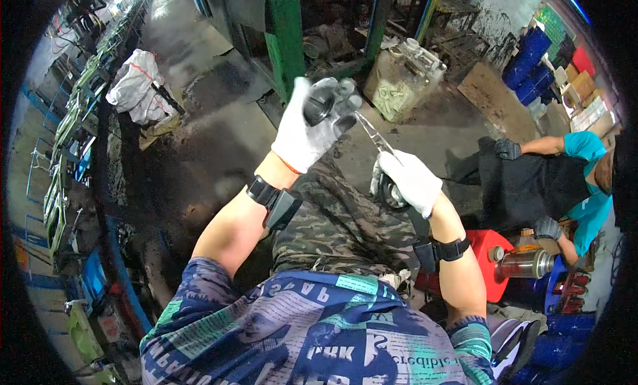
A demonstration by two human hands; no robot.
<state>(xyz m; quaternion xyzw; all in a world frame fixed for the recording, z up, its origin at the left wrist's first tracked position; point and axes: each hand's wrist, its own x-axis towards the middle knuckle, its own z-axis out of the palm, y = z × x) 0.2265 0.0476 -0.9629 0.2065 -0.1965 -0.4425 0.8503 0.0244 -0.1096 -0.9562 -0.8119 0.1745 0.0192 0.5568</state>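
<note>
My left hand point(311, 122), in a white work glove with dark-stained fingers, holds a black round part point(319, 106) that looks like a shallow cup or cap. Its fingers curl around the part's edge, and its exact kind does not show. To the right, my gloved right hand point(411, 180) is closed around the dark handles of a pair of scissors point(374, 133). The metal blades point up and left, with their tips close to the fingers of my left hand. Whether the tips touch the black part, I cannot tell.
A dirty translucent jerrycan point(399, 82) stands ahead by a green post point(286, 39). A white sack point(138, 82) lies at the left, near a long rack of parts point(83, 112). At right sits a co-worker in teal sleeves point(585, 159), near a red container point(488, 258).
</note>
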